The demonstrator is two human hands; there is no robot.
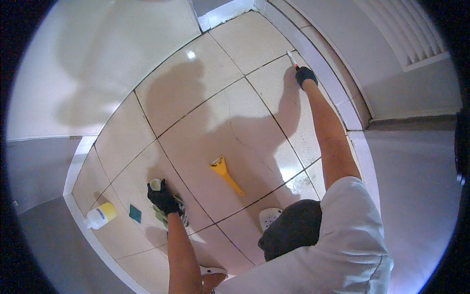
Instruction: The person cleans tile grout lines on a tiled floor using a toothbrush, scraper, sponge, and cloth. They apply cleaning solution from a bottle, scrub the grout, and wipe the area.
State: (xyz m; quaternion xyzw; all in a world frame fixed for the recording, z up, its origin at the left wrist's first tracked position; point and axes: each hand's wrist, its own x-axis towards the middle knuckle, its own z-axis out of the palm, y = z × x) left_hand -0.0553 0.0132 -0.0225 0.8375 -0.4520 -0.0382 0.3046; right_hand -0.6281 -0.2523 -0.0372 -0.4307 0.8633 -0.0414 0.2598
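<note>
My right hand (306, 77), in a black glove, is closed around a slim tool (292, 59) with a pale tip and a bit of red near the grip. The tip points to a dark joint between floor tiles by the right-hand skirting; whether it touches cannot be made out. On the left, my gloved left hand (164, 198) grips a small round white cup (155, 184) low over the tiles. Partly hidden behind that wrist lies a crumpled green and grey cloth (160, 215). Between my hands, a yellow scraper (225, 175) rests flat on the floor.
A white and yellow bottle (101, 216) is at the far left, with a dark green scouring pad (135, 213) beside it. White skirting (338, 93) edges the tiled floor (196, 142). A louvred panel (406, 32) is at upper right. My bent knee (293, 230) occupies the lower middle.
</note>
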